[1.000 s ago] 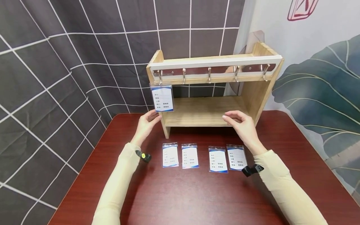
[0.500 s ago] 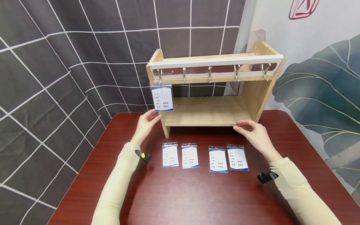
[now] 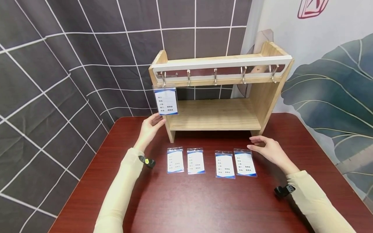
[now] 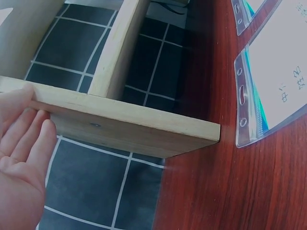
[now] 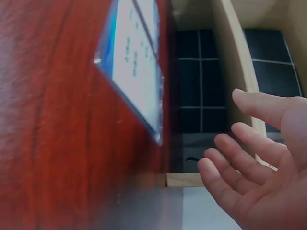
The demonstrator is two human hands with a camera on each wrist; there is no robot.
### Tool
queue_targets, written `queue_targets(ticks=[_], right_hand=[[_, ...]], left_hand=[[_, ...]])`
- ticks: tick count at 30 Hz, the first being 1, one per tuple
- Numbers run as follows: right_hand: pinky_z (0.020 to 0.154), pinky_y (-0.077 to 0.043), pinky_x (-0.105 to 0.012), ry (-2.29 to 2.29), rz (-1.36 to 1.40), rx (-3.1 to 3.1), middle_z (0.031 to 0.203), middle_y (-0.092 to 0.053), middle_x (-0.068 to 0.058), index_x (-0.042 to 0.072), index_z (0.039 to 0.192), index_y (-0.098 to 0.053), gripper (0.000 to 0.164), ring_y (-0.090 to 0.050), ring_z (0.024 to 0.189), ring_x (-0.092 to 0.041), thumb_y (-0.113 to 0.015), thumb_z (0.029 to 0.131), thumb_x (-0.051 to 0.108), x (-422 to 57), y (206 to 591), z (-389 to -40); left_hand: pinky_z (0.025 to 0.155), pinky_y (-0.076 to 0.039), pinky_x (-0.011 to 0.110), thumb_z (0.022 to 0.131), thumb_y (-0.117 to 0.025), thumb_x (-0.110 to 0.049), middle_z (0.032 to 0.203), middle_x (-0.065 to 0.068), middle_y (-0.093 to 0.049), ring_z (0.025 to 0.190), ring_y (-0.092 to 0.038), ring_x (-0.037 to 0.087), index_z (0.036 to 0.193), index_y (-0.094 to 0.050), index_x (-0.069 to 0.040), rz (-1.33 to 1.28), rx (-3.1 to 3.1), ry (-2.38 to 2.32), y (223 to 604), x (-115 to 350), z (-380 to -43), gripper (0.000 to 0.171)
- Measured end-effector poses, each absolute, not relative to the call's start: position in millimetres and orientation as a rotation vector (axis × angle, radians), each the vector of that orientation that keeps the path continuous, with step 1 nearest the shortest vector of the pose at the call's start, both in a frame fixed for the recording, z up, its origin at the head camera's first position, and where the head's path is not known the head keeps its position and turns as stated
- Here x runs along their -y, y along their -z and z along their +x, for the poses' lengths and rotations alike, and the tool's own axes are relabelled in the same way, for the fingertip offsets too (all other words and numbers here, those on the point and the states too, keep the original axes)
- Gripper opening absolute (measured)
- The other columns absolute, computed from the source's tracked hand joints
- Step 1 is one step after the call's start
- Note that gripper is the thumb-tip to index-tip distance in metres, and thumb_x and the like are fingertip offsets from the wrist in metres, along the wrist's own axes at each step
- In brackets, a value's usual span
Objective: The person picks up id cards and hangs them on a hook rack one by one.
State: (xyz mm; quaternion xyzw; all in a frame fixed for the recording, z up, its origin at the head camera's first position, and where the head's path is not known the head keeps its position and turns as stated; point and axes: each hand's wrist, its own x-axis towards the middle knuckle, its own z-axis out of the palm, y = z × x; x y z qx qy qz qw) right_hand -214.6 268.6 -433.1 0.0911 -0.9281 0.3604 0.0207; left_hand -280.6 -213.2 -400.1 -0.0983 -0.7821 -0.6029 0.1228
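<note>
Beside the wooden rack's left side panel (image 4: 139, 115), my left hand (image 3: 149, 131) rests its thumb on the front edge, with the other fingers along the outer face. Above those fingers, a clear-sleeved ID badge (image 3: 166, 101) hangs from the leftmost hook (image 3: 163, 77) and hides some fingertips. My right hand (image 3: 269, 150) holds nothing; its fingers are loosely bent, over the table just right of the rightmost lying badge (image 3: 244, 162). Three more badges lie to the left: one beside it (image 3: 225, 165), then two together (image 3: 196, 161), (image 3: 175, 160).
The wooden rack (image 3: 215, 113) stands at the back of the dark red table (image 3: 186, 200). A white rail (image 3: 201, 67) along its top front carries several metal hooks, one bearing the badge. Behind hangs a dark grid-patterned cloth (image 3: 122, 48), and a printed cloth (image 3: 335, 87) covers the right.
My right hand has moved right and down, from in front of the rack's shelf to beside the rightmost lying badge. The left hand stays at the side panel; the hung badge stays put.
</note>
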Motion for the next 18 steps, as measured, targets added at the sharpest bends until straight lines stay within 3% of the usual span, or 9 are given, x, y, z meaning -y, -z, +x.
queue_targets(ticks=[8, 18], right_hand=[[0.093, -0.051, -0.054, -1.096, 0.321, 2.996, 0.124, -0.065, -0.026, -0.003, 0.132, -0.061, 0.061, -0.063, 0.11, -0.04, -0.077, 0.09, 0.037, -271.6, 440.2, -214.3], [0.085, -0.054, -0.043, -1.078, 0.477, 3.031, 0.115, -0.069, -0.021, -0.009, 0.129, -0.06, 0.061, -0.065, 0.101, -0.033, -0.082, 0.084, 0.027, -275.0, 451.9, -215.8]], left_hand=[[0.105, -0.051, 0.038, 0.094, -0.073, -0.013, 0.133, 0.022, -0.062, 0.125, -0.06, 0.033, 0.136, -0.059, 0.003, -0.296, 2.283, 1.749, 400.6, 213.5, -280.8, 0.047], [0.106, -0.05, 0.04, 0.094, -0.073, -0.013, 0.133, 0.022, -0.062, 0.125, -0.06, 0.033, 0.136, -0.059, 0.003, -0.3, 2.288, 1.751, 400.7, 214.4, -281.9, 0.047]])
